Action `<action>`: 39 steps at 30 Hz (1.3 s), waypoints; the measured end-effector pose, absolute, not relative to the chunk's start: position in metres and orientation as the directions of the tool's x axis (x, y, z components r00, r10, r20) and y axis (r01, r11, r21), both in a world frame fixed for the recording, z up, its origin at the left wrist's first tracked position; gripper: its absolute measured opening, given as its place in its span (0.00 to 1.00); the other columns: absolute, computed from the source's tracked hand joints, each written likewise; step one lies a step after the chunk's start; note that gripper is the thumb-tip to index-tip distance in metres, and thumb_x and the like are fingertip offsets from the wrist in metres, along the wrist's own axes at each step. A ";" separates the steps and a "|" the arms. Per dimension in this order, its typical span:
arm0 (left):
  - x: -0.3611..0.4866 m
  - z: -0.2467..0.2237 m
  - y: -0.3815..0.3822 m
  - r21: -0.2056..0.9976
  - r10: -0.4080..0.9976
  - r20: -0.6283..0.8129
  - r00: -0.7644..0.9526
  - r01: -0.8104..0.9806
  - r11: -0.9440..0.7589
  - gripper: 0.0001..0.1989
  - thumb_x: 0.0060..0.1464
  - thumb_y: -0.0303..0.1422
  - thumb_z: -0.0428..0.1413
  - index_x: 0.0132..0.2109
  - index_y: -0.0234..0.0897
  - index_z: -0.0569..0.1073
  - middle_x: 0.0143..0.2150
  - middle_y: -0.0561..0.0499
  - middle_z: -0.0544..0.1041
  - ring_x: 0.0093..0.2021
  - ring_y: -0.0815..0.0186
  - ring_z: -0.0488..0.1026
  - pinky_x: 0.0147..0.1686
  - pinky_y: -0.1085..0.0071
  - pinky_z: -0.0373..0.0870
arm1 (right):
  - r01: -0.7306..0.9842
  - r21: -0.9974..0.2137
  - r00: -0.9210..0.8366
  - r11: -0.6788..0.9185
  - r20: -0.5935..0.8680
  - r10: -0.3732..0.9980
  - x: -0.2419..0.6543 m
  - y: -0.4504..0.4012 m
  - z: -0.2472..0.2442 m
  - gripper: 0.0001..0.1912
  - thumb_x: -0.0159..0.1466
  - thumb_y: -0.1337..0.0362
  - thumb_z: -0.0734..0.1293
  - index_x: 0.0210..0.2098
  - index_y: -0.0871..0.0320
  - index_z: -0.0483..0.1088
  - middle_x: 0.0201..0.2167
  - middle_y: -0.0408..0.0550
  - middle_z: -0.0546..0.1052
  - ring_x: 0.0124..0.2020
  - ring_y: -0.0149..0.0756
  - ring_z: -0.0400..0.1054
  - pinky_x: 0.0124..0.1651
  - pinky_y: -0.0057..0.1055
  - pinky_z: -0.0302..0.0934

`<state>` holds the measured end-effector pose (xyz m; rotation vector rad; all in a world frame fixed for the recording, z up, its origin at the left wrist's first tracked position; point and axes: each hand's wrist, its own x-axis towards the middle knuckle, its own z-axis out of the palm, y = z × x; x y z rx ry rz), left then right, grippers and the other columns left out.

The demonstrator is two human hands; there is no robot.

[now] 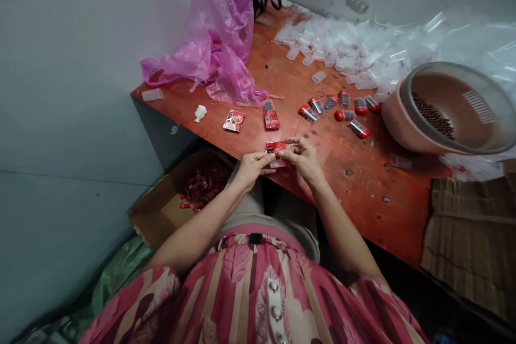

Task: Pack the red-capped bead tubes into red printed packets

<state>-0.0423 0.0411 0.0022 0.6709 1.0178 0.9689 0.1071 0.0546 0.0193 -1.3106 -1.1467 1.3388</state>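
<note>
Between my two hands, at the front edge of the table, is a small red printed packet (276, 146). My left hand (255, 165) pinches its lower left side. The fingers of my right hand (301, 157) are closed on its right side. Just beyond lies a clear tube of dark beads partly inside another red packet (271, 118). A flat red packet (234, 121) rests to the left of it. Several bead-filled tubes with red caps (316, 106) are scattered to the right, beyond my right hand.
A pink plastic bag (220, 27) lies at the back left. Many clear empty tubes (342, 45) are heaped along the wall. A basin (397, 113) with dark beads stands at the right, near stacked cardboard (471, 236). Below the table's left edge is a box (161, 207) of red packets.
</note>
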 end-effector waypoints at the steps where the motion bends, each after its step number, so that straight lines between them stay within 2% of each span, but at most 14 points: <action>1: -0.043 0.002 0.041 0.815 0.896 -0.403 0.190 -0.371 0.445 0.16 0.37 0.40 0.65 0.30 0.30 0.77 0.27 0.51 0.74 0.26 0.72 0.71 0.30 0.72 0.73 | 0.020 -0.986 -0.047 -0.168 -0.168 0.985 0.107 0.057 0.019 0.21 0.45 0.59 0.74 0.35 0.58 0.66 0.15 0.32 0.67 0.16 0.24 0.58 0.21 0.23 0.54; 4: -0.045 0.002 0.041 0.771 0.890 -0.439 0.126 -0.455 0.445 0.16 0.35 0.39 0.66 0.27 0.30 0.76 0.25 0.51 0.74 0.24 0.72 0.71 0.28 0.72 0.73 | 0.138 -0.981 -0.097 -0.139 -0.153 0.983 0.113 0.073 0.018 0.18 0.47 0.56 0.73 0.33 0.58 0.68 0.17 0.36 0.70 0.18 0.27 0.61 0.23 0.25 0.56; 6: -0.047 0.001 0.041 0.754 0.888 -0.456 0.064 -0.503 0.423 0.15 0.35 0.39 0.66 0.26 0.30 0.75 0.23 0.52 0.74 0.23 0.72 0.71 0.28 0.73 0.72 | 0.304 -0.953 -0.012 -0.008 -0.012 1.000 0.124 0.093 0.018 0.14 0.50 0.56 0.71 0.31 0.57 0.70 0.23 0.42 0.73 0.24 0.31 0.66 0.29 0.29 0.60; 8: -0.050 0.000 0.041 0.737 0.880 -0.474 0.030 -0.534 0.415 0.15 0.34 0.38 0.66 0.25 0.29 0.75 0.23 0.51 0.75 0.23 0.72 0.71 0.28 0.73 0.72 | 0.510 -0.851 0.126 0.122 0.214 0.969 0.139 0.119 0.017 0.10 0.51 0.59 0.71 0.32 0.55 0.71 0.31 0.45 0.75 0.34 0.36 0.68 0.39 0.34 0.61; 10: -0.052 -0.001 0.041 0.710 0.868 -0.495 0.026 -0.565 0.421 0.15 0.34 0.36 0.67 0.26 0.29 0.75 0.24 0.49 0.76 0.24 0.72 0.72 0.28 0.73 0.72 | 0.640 -0.760 0.189 0.111 0.296 0.936 0.154 0.143 0.014 0.10 0.48 0.65 0.73 0.29 0.56 0.69 0.33 0.47 0.74 0.43 0.41 0.66 0.45 0.37 0.59; 13: -0.053 -0.001 0.042 0.662 0.846 -0.532 0.027 -0.610 0.436 0.14 0.35 0.35 0.67 0.28 0.29 0.76 0.25 0.49 0.76 0.23 0.72 0.72 0.26 0.75 0.72 | 0.696 -0.718 0.240 0.004 0.238 0.941 0.167 0.167 0.007 0.13 0.46 0.71 0.73 0.23 0.56 0.64 0.31 0.49 0.72 0.47 0.42 0.63 0.47 0.37 0.56; 16: -0.055 0.000 0.043 0.631 0.842 -0.539 0.034 -0.645 0.430 0.13 0.36 0.35 0.67 0.27 0.29 0.75 0.24 0.50 0.75 0.22 0.73 0.71 0.24 0.77 0.70 | 0.656 -0.754 0.255 -0.031 0.183 0.949 0.171 0.169 0.005 0.16 0.52 0.71 0.69 0.19 0.54 0.57 0.27 0.49 0.70 0.44 0.39 0.65 0.44 0.35 0.57; 18: -0.056 0.000 0.044 0.612 0.843 -0.536 0.036 -0.671 0.418 0.13 0.37 0.35 0.67 0.27 0.29 0.75 0.24 0.51 0.75 0.22 0.74 0.70 0.23 0.78 0.69 | 0.617 -0.787 0.214 -0.019 0.145 0.966 0.169 0.154 0.009 0.15 0.55 0.67 0.68 0.19 0.55 0.57 0.24 0.47 0.70 0.37 0.36 0.68 0.39 0.32 0.60; 20: -0.056 -0.001 0.045 0.583 0.836 -0.549 0.028 -0.703 0.407 0.13 0.38 0.35 0.66 0.27 0.30 0.74 0.24 0.51 0.75 0.23 0.74 0.70 0.23 0.78 0.69 | 0.549 -0.836 0.136 -0.010 0.077 0.988 0.164 0.127 0.016 0.10 0.59 0.59 0.65 0.25 0.56 0.63 0.22 0.44 0.71 0.26 0.32 0.68 0.31 0.30 0.61; 22: -0.055 -0.001 0.046 0.549 0.828 -0.560 0.029 -0.735 0.397 0.12 0.40 0.35 0.65 0.28 0.30 0.74 0.25 0.51 0.75 0.23 0.74 0.71 0.25 0.78 0.70 | 0.446 -0.895 0.043 -0.024 -0.006 0.999 0.155 0.089 0.023 0.14 0.62 0.52 0.60 0.30 0.56 0.64 0.22 0.43 0.73 0.17 0.28 0.65 0.22 0.28 0.61; 24: -0.053 0.000 0.047 0.519 0.826 -0.562 0.031 -0.765 0.382 0.12 0.42 0.34 0.65 0.29 0.30 0.73 0.25 0.52 0.75 0.24 0.74 0.71 0.28 0.76 0.71 | 0.249 -0.965 -0.083 -0.084 -0.107 0.991 0.140 0.050 0.027 0.15 0.62 0.51 0.61 0.31 0.57 0.64 0.20 0.41 0.72 0.15 0.28 0.65 0.18 0.26 0.59; 27: -0.045 0.005 0.046 0.470 0.828 -0.558 0.043 -0.806 0.358 0.11 0.43 0.33 0.64 0.29 0.30 0.72 0.25 0.52 0.74 0.25 0.72 0.72 0.30 0.74 0.72 | 0.126 -0.978 -0.099 -0.165 -0.178 0.979 0.117 0.005 0.026 0.15 0.62 0.50 0.62 0.32 0.57 0.64 0.20 0.39 0.72 0.14 0.25 0.64 0.14 0.22 0.57; 33: -0.024 0.017 0.040 0.403 0.839 -0.538 0.084 -0.848 0.344 0.12 0.42 0.32 0.65 0.29 0.30 0.69 0.26 0.51 0.74 0.26 0.71 0.73 0.31 0.74 0.71 | 0.085 -0.984 0.063 -0.155 -0.150 0.987 0.089 -0.021 0.014 0.15 0.63 0.51 0.60 0.37 0.57 0.63 0.22 0.38 0.72 0.15 0.23 0.64 0.15 0.19 0.58; 39: -0.014 0.026 0.032 0.467 0.877 -0.471 0.100 -0.815 0.343 0.18 0.40 0.38 0.66 0.27 0.32 0.66 0.21 0.55 0.70 0.20 0.75 0.67 0.23 0.78 0.63 | 0.073 -0.988 0.121 -0.135 -0.125 0.985 0.082 -0.024 0.007 0.15 0.63 0.51 0.60 0.37 0.57 0.63 0.21 0.37 0.70 0.15 0.23 0.63 0.15 0.20 0.59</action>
